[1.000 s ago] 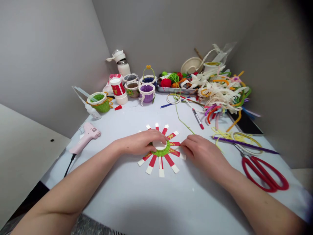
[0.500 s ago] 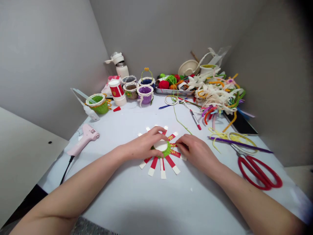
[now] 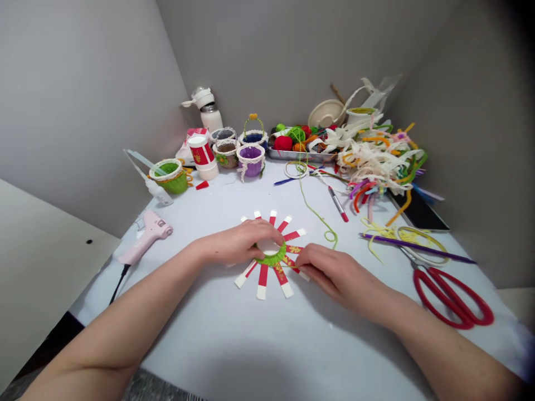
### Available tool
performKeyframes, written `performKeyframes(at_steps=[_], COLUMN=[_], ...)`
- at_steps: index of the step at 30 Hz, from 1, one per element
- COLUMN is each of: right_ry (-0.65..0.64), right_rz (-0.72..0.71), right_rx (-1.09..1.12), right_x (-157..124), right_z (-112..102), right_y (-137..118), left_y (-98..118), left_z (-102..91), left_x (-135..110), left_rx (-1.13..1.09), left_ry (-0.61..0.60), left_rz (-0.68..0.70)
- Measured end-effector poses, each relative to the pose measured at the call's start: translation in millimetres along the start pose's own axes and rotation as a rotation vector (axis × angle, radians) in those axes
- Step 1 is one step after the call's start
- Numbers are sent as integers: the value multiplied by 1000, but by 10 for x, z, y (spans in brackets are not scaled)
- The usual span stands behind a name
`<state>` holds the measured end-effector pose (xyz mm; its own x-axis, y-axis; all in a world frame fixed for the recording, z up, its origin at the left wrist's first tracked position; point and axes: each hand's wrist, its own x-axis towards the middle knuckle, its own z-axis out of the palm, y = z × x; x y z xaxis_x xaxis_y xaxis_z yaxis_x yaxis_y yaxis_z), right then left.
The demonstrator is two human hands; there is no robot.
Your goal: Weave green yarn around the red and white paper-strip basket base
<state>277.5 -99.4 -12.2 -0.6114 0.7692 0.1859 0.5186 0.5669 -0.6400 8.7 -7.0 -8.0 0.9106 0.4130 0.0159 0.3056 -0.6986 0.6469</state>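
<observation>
A paper cup cut into red-and-white strips (image 3: 262, 278) lies splayed on the table like a sun, with green yarn (image 3: 273, 259) woven round its base. My left hand (image 3: 246, 240) grips the cup's round base from the left, thumb and fingers at its rim, covering the left strips. Between the pinched fingertips of my right hand (image 3: 328, 267) is the green yarn's strand, drawn taut beside the lower right strips. Further along, the yarn lies loosely curled on the table and runs back to a green ball (image 3: 296, 133) in the metal tray (image 3: 301, 156).
At left lie a pink glue gun (image 3: 148, 236) and a green basket (image 3: 173, 181). Small woven baskets, including a purple one (image 3: 251, 162), stand at the back. To the right are a marker (image 3: 337, 203), a purple needle (image 3: 418, 248), red-handled scissors (image 3: 453, 298) and a heap of trims (image 3: 376, 161).
The cup with its strips has turned clockwise. My right hand has moved slightly down with the yarn, and a loose curl of yarn now shows above it.
</observation>
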Motion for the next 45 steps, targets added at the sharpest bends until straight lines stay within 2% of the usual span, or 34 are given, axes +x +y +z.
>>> performKeyframes(at_steps=[4,9,15,18,27,32,39,45], right_ry=[-200,-200,-347,-367,-266,-158,-49,47], right_rz=[104,97,111,107,-6,-62,-142,-240], right_rx=[-96,-224,-437,-508,-562,-646,-716,-857], right_x=[-41,-111,-175,-197,-239,-265,-302,-451], right_z=[-35,-111,-107,-79,-38,35,15,186], right_y=[-55,-105,-155,-145,-101,-93,-129,-118], left_y=[-43,-51,-39,-57,-100,-100,-58,-35], left_z=[2,-12,-24,-20,-21,-25,-44,-56], left_x=[0,-7,-11,-13,-41,-37,-33,-10], left_rx=[-16,-20,-40,-65,-120,-119,-140,-157], left_ry=[4,3,8,4,-21,-25,-33,-28], left_rz=[-12,-11,15,22,26,20,0,-3])
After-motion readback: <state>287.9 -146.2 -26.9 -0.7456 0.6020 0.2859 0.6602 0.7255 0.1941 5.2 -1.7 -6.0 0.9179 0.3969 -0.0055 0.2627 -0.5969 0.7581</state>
